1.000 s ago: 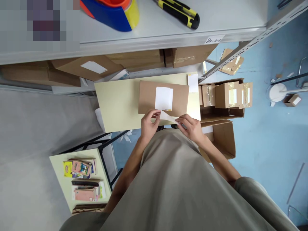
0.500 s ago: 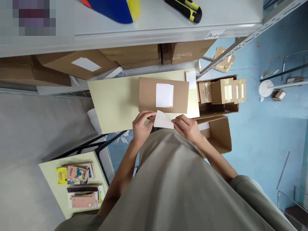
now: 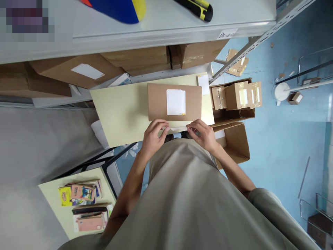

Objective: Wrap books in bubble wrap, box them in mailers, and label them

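At the near edge of the pale yellow table (image 3: 122, 111), both hands meet over a thin white strip (image 3: 177, 129) of paper or label backing. Left hand (image 3: 153, 136): fingers curled, thumb and forefinger pinched on the strip's left end. Right hand (image 3: 204, 133): likewise closed in a pinch on the right end.

Change over the last second: the white piece showed first as a slanted flap, then half a second ago as a broad, nearly flat sheet between the hands. It now reads as a narrow sliver, seen almost edge-on. Whether it has been folded or only tilted away from the camera cannot be told. The hands have kept their grip throughout and sit slightly closer to the box.

Just beyond the fingers lies a flat brown cardboard box (image 3: 174, 102), a white label (image 3: 176, 102) stuck to its top face, unchanged across the frames. Judgement: the label is already on the box, so the held piece is probably leftover backing.

Right of the table, an open carton (image 3: 234, 116) holds small taped boxes (image 3: 235, 95). On the shelf above rest a yellow-black utility knife (image 3: 196, 7) and a blue tape dispenser (image 3: 117, 8).
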The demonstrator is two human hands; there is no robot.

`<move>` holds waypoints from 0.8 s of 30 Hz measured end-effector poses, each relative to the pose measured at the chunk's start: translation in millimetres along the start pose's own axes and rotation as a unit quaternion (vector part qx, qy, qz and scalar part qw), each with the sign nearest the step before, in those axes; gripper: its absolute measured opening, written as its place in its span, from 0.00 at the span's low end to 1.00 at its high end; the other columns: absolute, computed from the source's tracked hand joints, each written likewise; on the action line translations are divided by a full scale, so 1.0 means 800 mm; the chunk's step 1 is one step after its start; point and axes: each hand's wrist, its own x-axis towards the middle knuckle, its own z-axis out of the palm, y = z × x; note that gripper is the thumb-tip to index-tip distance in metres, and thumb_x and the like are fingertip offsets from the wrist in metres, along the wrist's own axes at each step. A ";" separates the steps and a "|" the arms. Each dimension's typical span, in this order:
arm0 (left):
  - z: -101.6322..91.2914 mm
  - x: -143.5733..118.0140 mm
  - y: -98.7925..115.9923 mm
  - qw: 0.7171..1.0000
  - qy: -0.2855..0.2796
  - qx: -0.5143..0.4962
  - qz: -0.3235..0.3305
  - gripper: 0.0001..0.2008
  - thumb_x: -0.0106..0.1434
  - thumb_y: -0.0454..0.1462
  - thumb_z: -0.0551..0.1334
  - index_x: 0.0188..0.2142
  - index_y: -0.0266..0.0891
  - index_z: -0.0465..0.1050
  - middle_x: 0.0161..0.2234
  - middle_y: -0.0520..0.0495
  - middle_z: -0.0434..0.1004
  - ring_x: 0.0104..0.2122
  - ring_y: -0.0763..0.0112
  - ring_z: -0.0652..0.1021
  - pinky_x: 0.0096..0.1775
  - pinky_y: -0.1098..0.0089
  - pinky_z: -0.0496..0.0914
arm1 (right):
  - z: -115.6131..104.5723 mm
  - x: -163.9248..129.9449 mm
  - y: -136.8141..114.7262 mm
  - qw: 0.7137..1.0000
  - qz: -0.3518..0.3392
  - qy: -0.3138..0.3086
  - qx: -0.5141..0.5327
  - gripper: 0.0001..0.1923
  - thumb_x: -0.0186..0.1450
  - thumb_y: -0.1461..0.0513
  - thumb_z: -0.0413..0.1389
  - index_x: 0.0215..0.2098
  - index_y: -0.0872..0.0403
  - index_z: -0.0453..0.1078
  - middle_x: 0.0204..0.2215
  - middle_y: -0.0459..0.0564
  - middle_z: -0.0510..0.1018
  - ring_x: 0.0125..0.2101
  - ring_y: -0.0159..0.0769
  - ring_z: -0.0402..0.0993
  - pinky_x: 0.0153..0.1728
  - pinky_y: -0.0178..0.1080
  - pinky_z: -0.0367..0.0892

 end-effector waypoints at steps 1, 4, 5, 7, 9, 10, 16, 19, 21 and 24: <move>-0.002 0.001 0.000 1.000 -0.008 0.003 0.003 0.12 0.82 0.48 0.63 0.45 0.47 0.81 0.49 0.42 0.85 0.48 0.58 0.84 0.52 0.60 0.80 | -0.001 0.002 0.001 1.000 0.013 0.010 0.015 0.13 0.84 0.52 0.58 0.50 0.46 0.84 0.44 0.52 0.86 0.34 0.37 0.83 0.36 0.41 0.81; -0.006 0.007 -0.002 1.000 -0.026 0.007 0.009 0.11 0.81 0.46 0.64 0.42 0.46 0.78 0.47 0.44 0.84 0.45 0.60 0.84 0.51 0.61 0.79 | -0.002 0.011 0.003 0.997 0.055 0.028 0.044 0.16 0.82 0.47 0.60 0.47 0.46 0.84 0.42 0.51 0.86 0.35 0.39 0.83 0.39 0.44 0.83; -0.008 0.009 -0.001 0.999 -0.033 0.008 0.008 0.10 0.81 0.45 0.64 0.41 0.46 0.77 0.47 0.44 0.83 0.43 0.61 0.83 0.50 0.62 0.79 | -0.002 0.014 0.004 0.996 0.064 0.029 0.051 0.17 0.82 0.45 0.61 0.45 0.46 0.84 0.41 0.51 0.85 0.36 0.40 0.82 0.40 0.44 0.84; -0.010 0.014 0.001 0.999 -0.051 0.018 0.001 0.10 0.81 0.45 0.63 0.41 0.45 0.76 0.45 0.46 0.82 0.42 0.62 0.83 0.49 0.63 0.78 | -0.001 0.020 0.007 0.995 0.070 0.028 0.065 0.19 0.81 0.44 0.61 0.43 0.46 0.83 0.39 0.51 0.85 0.36 0.40 0.82 0.39 0.44 0.84; -0.013 0.019 0.005 0.997 -0.068 0.029 -0.006 0.10 0.81 0.44 0.63 0.41 0.45 0.75 0.44 0.46 0.82 0.43 0.63 0.83 0.50 0.63 0.78 | 0.001 0.024 0.010 0.994 0.075 0.028 0.079 0.21 0.81 0.43 0.60 0.42 0.47 0.82 0.39 0.51 0.85 0.35 0.40 0.82 0.37 0.43 0.83; -0.015 0.021 0.008 0.997 -0.074 0.033 -0.007 0.09 0.80 0.44 0.63 0.42 0.45 0.75 0.43 0.47 0.82 0.43 0.63 0.83 0.50 0.63 0.78 | 0.002 0.025 0.012 0.993 0.081 0.027 0.085 0.22 0.81 0.42 0.60 0.41 0.48 0.81 0.39 0.51 0.85 0.35 0.39 0.82 0.36 0.43 0.83; -0.018 0.054 -0.004 0.993 -0.095 0.016 -0.074 0.09 0.78 0.46 0.63 0.44 0.44 0.76 0.46 0.45 0.84 0.44 0.61 0.84 0.51 0.62 0.80 | 0.010 0.050 0.032 0.978 0.159 -0.022 0.131 0.25 0.75 0.37 0.64 0.40 0.49 0.78 0.36 0.50 0.85 0.33 0.39 0.82 0.37 0.42 0.81; -0.012 0.094 -0.027 0.982 -0.125 0.015 -0.143 0.11 0.76 0.47 0.65 0.45 0.42 0.79 0.47 0.43 0.87 0.47 0.59 0.85 0.54 0.61 0.79 | 0.017 0.083 0.052 0.965 0.201 -0.035 0.167 0.28 0.72 0.35 0.66 0.38 0.50 0.77 0.30 0.49 0.83 0.30 0.39 0.81 0.33 0.40 0.79; -0.006 0.124 -0.043 0.972 -0.141 0.018 -0.186 0.13 0.75 0.47 0.66 0.45 0.40 0.81 0.47 0.42 0.88 0.47 0.58 0.84 0.54 0.62 0.78 | 0.022 0.111 0.069 0.957 0.224 -0.036 0.181 0.29 0.70 0.35 0.69 0.34 0.50 0.75 0.27 0.48 0.81 0.28 0.38 0.80 0.31 0.39 0.78; 0.003 0.161 -0.064 0.962 -0.149 0.030 -0.227 0.14 0.74 0.47 0.67 0.44 0.38 0.83 0.44 0.42 0.88 0.43 0.60 0.83 0.52 0.64 0.77 | 0.030 0.148 0.094 0.950 0.247 -0.042 0.186 0.30 0.69 0.37 0.72 0.29 0.50 0.72 0.23 0.46 0.78 0.26 0.37 0.79 0.29 0.38 0.76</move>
